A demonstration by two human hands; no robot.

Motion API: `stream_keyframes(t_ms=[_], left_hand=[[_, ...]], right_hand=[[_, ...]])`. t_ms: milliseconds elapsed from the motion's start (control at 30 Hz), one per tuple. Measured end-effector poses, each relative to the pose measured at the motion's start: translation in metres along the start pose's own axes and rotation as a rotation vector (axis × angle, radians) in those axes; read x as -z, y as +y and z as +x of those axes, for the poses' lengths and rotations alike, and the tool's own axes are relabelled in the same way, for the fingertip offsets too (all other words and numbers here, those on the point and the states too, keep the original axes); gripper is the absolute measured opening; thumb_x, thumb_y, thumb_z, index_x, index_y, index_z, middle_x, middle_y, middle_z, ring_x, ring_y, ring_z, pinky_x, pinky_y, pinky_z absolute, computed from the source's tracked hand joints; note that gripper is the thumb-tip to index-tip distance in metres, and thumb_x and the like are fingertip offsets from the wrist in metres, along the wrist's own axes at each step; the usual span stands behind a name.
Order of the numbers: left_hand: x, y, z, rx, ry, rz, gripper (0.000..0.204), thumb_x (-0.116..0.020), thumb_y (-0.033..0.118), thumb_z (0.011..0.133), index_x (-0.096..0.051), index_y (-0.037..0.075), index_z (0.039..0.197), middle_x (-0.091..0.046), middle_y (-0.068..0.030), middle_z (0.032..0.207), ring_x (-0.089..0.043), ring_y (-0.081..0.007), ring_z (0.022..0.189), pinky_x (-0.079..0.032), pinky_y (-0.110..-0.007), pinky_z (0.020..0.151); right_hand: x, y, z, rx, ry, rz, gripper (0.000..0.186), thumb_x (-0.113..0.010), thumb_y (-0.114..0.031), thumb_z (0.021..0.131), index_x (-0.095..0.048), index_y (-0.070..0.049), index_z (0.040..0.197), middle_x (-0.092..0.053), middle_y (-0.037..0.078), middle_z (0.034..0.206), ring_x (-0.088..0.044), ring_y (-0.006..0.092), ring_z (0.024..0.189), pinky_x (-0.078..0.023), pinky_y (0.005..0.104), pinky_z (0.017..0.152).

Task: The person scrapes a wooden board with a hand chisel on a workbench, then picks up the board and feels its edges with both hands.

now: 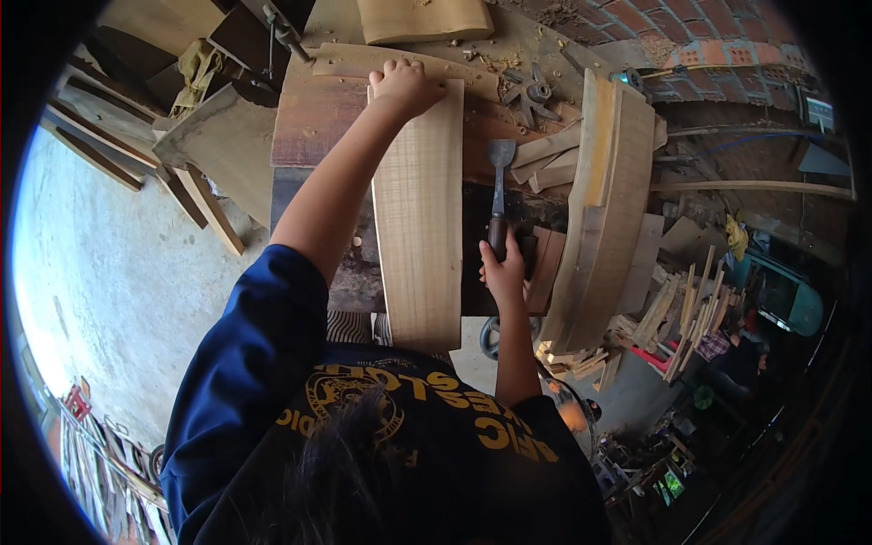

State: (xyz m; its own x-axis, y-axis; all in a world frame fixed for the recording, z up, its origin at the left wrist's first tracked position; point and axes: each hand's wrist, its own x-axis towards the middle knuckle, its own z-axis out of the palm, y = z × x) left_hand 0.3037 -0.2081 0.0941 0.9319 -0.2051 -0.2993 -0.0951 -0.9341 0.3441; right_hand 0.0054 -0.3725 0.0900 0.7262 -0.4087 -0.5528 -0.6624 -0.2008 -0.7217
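A long pale wooden board [420, 218] lies lengthwise in front of me on a dark, worn workbench [309, 136], its near end close to my body. My left hand [406, 89] is closed over the board's far end, its fingers curled; the fingertips are partly hidden. In my right hand [505, 265], just right of the board, is a wide-bladed chisel [499, 177]. My fingers wrap its dark handle, and the flared metal blade points away from me, apart from the board.
Wood offcuts [549, 159] and a dark metal star-shaped part [531, 98] lie right of the board among shavings. Thick planks [604, 218] stand farther right. Another wooden piece [422, 20] rests at the far edge. Stacked sticks [681, 318] and a person [736, 359] are at the right.
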Motion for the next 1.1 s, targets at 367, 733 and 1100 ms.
stream_keyframes(t_ms=[367,733,1100], left_hand=[[0.163,0.006,-0.105,-0.437,0.074,-0.859,0.039,-0.070,0.041,0.076,-0.058,0.008,0.095,-0.065,-0.0016,0.082,-0.060,-0.0135,0.086,-0.036,-0.030,0.088],[0.228,-0.072,-0.230,-0.686,0.128,-1.365,0.028,-0.071,0.012,0.076,-0.053,0.005,0.097,-0.056,0.0002,0.092,-0.054,-0.0080,0.089,-0.042,-0.023,0.081],[0.217,-0.140,-0.297,-1.408,0.478,-1.738,0.012,-0.055,0.025,0.082,-0.057,0.017,0.073,-0.051,0.0028,0.071,-0.038,-0.0154,0.081,-0.031,-0.035,0.094]], right_hand=[[-0.014,0.012,-0.005,0.454,0.318,-0.574,0.051,-0.064,-0.020,0.086,-0.047,-0.002,0.130,-0.056,0.028,0.117,-0.056,0.0369,0.111,-0.047,0.0385,0.089],[-0.053,-0.180,-0.135,0.528,-0.811,0.633,0.073,-0.051,-0.050,0.091,-0.035,0.001,0.140,-0.044,0.014,0.138,-0.040,0.0217,0.128,-0.029,0.0342,0.106],[-0.121,-0.153,-0.093,0.473,-0.692,0.099,0.030,-0.065,-0.029,0.087,-0.064,-0.003,0.101,-0.064,0.003,0.093,-0.057,0.0075,0.086,-0.043,0.0231,0.079]])
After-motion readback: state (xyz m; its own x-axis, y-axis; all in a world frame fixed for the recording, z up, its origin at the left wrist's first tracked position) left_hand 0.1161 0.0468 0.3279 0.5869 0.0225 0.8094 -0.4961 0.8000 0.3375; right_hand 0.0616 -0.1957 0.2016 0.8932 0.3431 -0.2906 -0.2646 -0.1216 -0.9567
